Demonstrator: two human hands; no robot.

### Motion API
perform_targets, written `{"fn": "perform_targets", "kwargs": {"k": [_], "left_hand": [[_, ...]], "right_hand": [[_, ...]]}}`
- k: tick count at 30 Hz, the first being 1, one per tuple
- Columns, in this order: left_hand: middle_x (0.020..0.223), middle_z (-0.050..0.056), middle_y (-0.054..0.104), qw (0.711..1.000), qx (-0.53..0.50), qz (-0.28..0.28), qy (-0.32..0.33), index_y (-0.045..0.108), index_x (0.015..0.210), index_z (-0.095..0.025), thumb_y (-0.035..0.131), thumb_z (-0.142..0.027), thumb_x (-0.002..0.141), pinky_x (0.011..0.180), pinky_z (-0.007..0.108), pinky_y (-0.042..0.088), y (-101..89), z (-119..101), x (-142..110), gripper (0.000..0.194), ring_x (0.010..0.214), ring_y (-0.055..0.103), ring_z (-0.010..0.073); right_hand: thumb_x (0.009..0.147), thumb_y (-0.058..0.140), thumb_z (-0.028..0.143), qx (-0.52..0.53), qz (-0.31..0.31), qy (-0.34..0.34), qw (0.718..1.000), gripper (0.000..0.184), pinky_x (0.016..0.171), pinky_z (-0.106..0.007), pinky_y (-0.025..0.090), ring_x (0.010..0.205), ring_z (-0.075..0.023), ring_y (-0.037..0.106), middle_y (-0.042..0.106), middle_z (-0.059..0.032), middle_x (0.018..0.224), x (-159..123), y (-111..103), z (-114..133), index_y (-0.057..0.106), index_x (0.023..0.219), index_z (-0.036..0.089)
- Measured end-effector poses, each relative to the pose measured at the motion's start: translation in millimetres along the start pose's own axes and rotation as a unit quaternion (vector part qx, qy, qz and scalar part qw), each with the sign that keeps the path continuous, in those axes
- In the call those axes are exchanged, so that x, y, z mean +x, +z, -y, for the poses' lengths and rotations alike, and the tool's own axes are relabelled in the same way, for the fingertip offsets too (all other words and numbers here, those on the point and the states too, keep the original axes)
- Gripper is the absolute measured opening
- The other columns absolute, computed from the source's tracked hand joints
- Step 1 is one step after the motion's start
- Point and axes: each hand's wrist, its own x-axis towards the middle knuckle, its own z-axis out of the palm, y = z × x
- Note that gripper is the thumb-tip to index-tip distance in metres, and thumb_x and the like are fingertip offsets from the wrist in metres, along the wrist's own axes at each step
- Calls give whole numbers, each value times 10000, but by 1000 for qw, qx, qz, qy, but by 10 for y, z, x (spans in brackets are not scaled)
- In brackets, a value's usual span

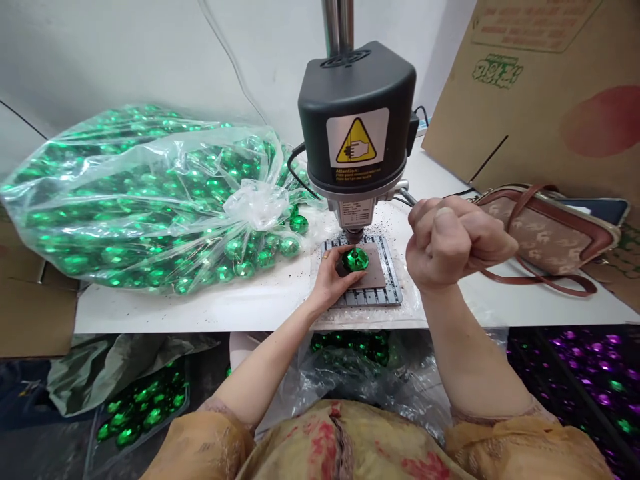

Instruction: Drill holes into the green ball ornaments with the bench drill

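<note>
A small drill press [357,127] with a black motor housing stands on the white table. Under its chuck [355,235], a shiny green faceted ball [357,260] rests on a brown board [377,273] over the slotted metal base [394,290]. My left hand [333,273] pinches this ball from the left side, thumb in front and fingers behind. Raised at the right of the press, my right hand [453,243] is closed in a fist. A metal lever [407,193] runs from the press into that fist, whose inside is hidden.
A big clear bag [150,193] of green balls lies left, several balls by its mouth. A brown handbag [555,227] and a cardboard box [540,87] are at right. Below the table edge are a tub [185,400] of green balls and purple balls [590,360].
</note>
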Motion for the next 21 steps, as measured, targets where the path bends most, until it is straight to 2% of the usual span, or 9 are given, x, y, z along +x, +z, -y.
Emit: {"fn": "perform_targets", "kwargs": {"k": [6,10,12,13,15,17,21], "left_hand": [[1252,101,646,1000,10,8,8,633,1244,-242,880,-358,729,1067,465,465,-3,-5,-3,583,1188,609,300],[1254,107,651,1000,1,8,-5,623,1241,-235,884,-357,721,1065,475,471,3,-7,1,594,1185,616,302],[1246,109,655,1000,-13,7,-9,619,1231,-228,886,-356,716,1065,472,476,13,-36,-1,594,1186,620,299],[1237,109,657,1000,-21,3,-10,615,1221,-222,890,-348,709,1060,467,481,20,-59,-3,595,1180,624,296],[1215,108,665,999,-33,-9,-9,602,1194,-210,899,-320,691,1039,453,496,34,-114,-11,594,1158,637,287],[1183,103,675,999,-34,-22,-5,595,1168,-204,901,-296,684,1010,434,514,43,-169,-26,579,1126,650,275],[1143,88,681,999,-10,-44,13,597,1148,-207,872,-299,727,968,400,533,36,-218,-85,512,1088,662,247]], "right_hand": [[810,606,222,22,11,-46,999,517,410,-274,255,397,-37,228,223,58,468,-88,-58,-64,152,568,174],[811,598,186,20,14,-44,999,511,406,-284,238,385,-40,220,222,60,462,-75,-41,-27,154,558,174],[838,591,201,2,-8,-17,1000,516,405,-291,214,387,-46,220,204,59,458,38,39,30,161,553,186],[860,581,233,-15,-26,19,999,519,405,-301,199,382,-51,210,178,61,449,119,94,60,171,543,197],[840,623,238,-21,-41,78,996,492,411,-317,193,375,-65,243,232,71,422,303,209,105,245,525,227],[822,640,206,-11,-48,108,993,432,416,-323,182,374,-77,272,293,71,419,472,303,124,329,525,246],[827,647,217,-3,-9,147,989,435,415,-313,183,392,-75,267,304,65,438,640,374,125,336,526,257]]}}
